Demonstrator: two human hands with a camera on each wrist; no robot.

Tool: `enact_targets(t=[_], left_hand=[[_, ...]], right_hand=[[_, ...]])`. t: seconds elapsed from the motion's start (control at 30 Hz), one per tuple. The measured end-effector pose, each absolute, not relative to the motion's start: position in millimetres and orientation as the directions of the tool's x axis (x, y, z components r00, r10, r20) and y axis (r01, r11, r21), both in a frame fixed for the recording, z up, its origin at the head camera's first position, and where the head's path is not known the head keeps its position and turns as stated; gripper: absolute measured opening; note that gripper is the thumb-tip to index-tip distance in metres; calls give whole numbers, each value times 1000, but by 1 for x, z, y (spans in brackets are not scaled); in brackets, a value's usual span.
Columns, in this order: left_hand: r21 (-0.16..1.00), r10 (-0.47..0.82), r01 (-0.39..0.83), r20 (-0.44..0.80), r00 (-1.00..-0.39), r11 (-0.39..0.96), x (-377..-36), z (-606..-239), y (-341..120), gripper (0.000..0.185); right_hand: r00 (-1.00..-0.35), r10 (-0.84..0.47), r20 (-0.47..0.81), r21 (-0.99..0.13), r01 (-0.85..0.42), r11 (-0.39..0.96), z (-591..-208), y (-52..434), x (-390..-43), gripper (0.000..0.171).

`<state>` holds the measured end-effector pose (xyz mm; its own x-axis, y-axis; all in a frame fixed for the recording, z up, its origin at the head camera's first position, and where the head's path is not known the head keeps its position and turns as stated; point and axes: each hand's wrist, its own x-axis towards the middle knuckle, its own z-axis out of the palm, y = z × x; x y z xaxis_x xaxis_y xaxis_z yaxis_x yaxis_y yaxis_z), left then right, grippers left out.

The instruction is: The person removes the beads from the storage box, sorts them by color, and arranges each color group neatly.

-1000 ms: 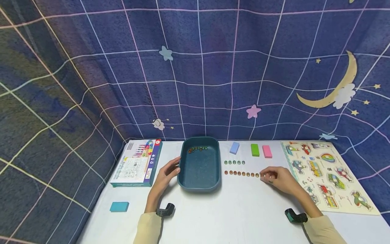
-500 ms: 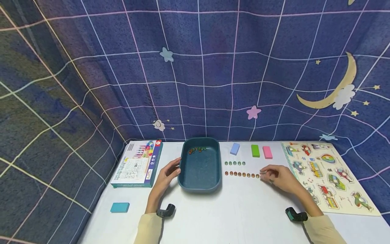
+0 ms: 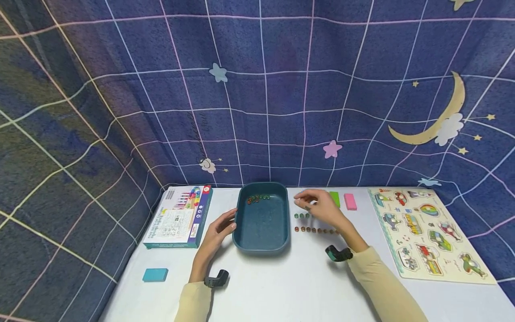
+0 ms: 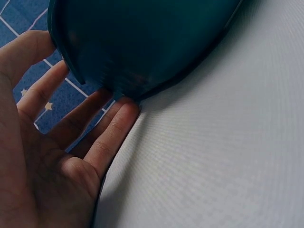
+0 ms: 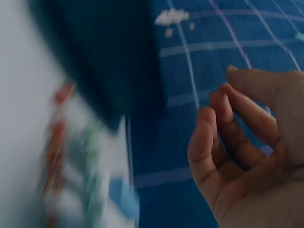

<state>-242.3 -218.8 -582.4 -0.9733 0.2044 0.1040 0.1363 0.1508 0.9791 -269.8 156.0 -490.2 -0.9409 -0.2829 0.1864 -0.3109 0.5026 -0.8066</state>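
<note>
A dark teal tray (image 3: 261, 247) sits mid-table with a few small beads (image 3: 257, 198) at its far end. My left hand (image 3: 225, 226) rests against the tray's left side. In the left wrist view its straight fingers (image 4: 114, 128) touch the tray wall (image 4: 142, 42) and hold nothing. My right hand (image 3: 307, 200) hovers over the short row of green beads (image 3: 301, 215), just right of the tray. Below it lies a longer row of red-brown beads (image 3: 315, 230). The right wrist view is blurred; the right fingers (image 5: 213, 142) are loosely curled with nothing seen in them.
A green block (image 3: 335, 197) and a pink block (image 3: 350, 201) lie behind the bead rows. A vehicle peg puzzle board (image 3: 426, 232) lies at the right, a printed box (image 3: 179, 217) at the left, and a teal block (image 3: 155, 274) front left. Blue patterned cloth walls the table.
My right hand left the right end of the red-brown bead row and moved up and left, over the green beads near the tray. The left hand stayed on the tray.
</note>
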Motion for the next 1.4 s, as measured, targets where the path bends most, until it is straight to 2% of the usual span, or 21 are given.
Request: enact_targets(t=[0.23, 0.37, 0.5, 0.63, 0.87, 1.23, 1.4], left_hand=[[981, 211, 136, 105, -972, 138, -242, -583, -219, 52], [981, 210, 132, 101, -973, 141, -242, -583, -219, 51], [981, 218, 130, 97, -971, 144, -243, -582, -219, 51], [980, 223, 143, 109, -969, 140, -243, -581, -219, 51], [982, 223, 134, 103, -969, 131, -241, -581, -218, 52], [979, 235, 142, 105, -966, 147, -243, -581, -220, 51], [981, 231, 141, 107, -967, 136, -243, -582, -221, 51]], right_hand=[[-940, -276, 203, -846, -310, 433, -472, 77, -303, 19], [-947, -261, 188, -842, -292, 454, -477, 45, -322, 21], [-958, -261, 115, -821, -240, 518, -495, 27, -337, 18], [-966, -250, 59, -771, -203, 603, -514, 17, -345, 15], [-976, -213, 36, -691, -178, 701, -530, 8, -345, 14], [-984, -176, 13, -694, -135, 707, -531, 9, -346, 13], [-975, -216, 42, -702, -183, 688, -525, 12, -345, 11]])
